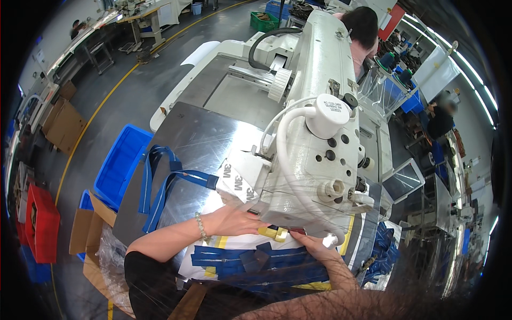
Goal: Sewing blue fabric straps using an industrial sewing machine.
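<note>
Left hand [230, 220] flattish, right hand [319, 248] with fingers bent, both sit by a white sewing machine's [320, 178] head, any grip unclear, beyond blue straps [226, 261] on the surface [184, 205]; fingers straying underneath could get pinched.

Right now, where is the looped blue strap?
In the head view, the looped blue strap lies left of centre on the shiny metal plate, beyond your left hand, its right end reaching the machine's white housing.
</note>
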The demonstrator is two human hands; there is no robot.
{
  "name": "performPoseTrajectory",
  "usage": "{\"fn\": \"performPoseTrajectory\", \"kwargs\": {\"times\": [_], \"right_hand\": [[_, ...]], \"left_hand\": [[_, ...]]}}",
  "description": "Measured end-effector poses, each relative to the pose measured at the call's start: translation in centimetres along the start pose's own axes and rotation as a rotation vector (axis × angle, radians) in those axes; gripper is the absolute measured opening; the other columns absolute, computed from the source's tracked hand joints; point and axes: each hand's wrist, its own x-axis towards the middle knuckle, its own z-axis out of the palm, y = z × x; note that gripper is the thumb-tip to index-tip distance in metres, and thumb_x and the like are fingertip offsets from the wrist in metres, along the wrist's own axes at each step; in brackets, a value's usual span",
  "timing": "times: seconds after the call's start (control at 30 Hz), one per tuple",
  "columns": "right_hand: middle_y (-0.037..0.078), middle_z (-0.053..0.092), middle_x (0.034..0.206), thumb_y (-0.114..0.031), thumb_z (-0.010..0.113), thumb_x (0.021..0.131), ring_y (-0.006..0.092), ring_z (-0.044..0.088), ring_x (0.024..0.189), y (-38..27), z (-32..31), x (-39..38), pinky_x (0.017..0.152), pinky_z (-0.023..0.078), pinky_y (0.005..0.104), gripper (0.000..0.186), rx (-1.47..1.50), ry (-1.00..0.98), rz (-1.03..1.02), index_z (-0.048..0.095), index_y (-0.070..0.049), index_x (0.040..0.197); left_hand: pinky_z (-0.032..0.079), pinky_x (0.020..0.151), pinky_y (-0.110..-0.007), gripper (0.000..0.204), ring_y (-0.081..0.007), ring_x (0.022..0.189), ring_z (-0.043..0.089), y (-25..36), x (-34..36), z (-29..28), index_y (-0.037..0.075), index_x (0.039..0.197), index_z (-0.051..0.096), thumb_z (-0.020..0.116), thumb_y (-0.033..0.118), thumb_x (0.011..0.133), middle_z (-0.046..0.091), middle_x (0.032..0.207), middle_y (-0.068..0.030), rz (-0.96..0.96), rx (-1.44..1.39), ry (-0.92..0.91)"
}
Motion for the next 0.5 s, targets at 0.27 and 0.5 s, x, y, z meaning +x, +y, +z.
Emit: {"fn": "performPoseTrajectory", "kwargs": {"times": [0.27, 0.5], "right_hand": [[0.012, 0.066, 0.103, -0.022, 0.072, 0.078, 0.0257, 0.064, 0.098, 3.5, 0.8, 0.8, 0.085, 0.050, 0.0334, 0.036, 0.044, -0.018, -0.015, 0.062, -0.003, 0.107], [0.013, 0.065, 0.106, -0.021, 0.071, 0.079, 0.0266, 0.063, 0.100, 4.4, 0.8, 0.9, 0.087, 0.049, 0.0347, 0.038, 0.036, -0.039, -0.028, 0.061, -0.004, 0.110]], "left_hand": [[0.053, 0.067, -0.027, 0.041, -0.0129, 0.096, 0.063, -0.9, -0.3, 1.3, 0.023, 0.132, 0.049, 0.042, 0.039, 0.095, 0.062, 0.113, 0.0001, 0.080, 0.094, 0.147], [0.053, 0.070, -0.027, 0.041, -0.0127, 0.098, 0.062, -1.7, -0.1, 2.3, 0.022, 0.131, 0.049, 0.042, 0.040, 0.095, 0.062, 0.112, 0.0012, 0.298, -0.295, 0.418]]}}
